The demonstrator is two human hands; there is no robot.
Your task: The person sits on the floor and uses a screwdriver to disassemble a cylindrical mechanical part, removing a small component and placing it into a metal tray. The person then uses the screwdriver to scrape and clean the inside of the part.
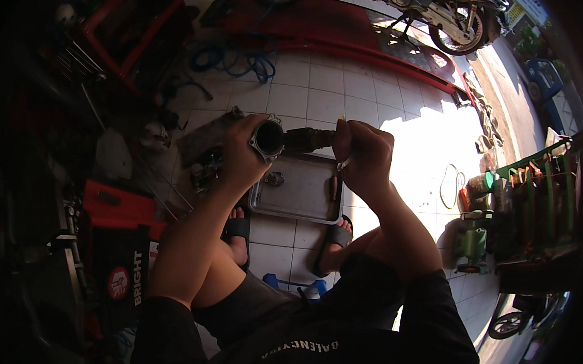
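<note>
Metal tray point(304, 196) at frame centre holds 2 small parts. Above it, left hand point(240, 156) wraps a round-mouthed metal part point(268, 140); right hand point(365, 156) is fisted around a thin tool point(343, 163).

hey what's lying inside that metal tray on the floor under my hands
In the metal tray lie a small round metal part and a slim reddish tool near its right edge. The tray's far edge is covered by the hands and the held part.

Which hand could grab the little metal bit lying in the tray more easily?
Probably the right hand: it holds only a thin tool, while the left hand grips the bulky engine part. The metal bit lies in the tray, below both.
</note>
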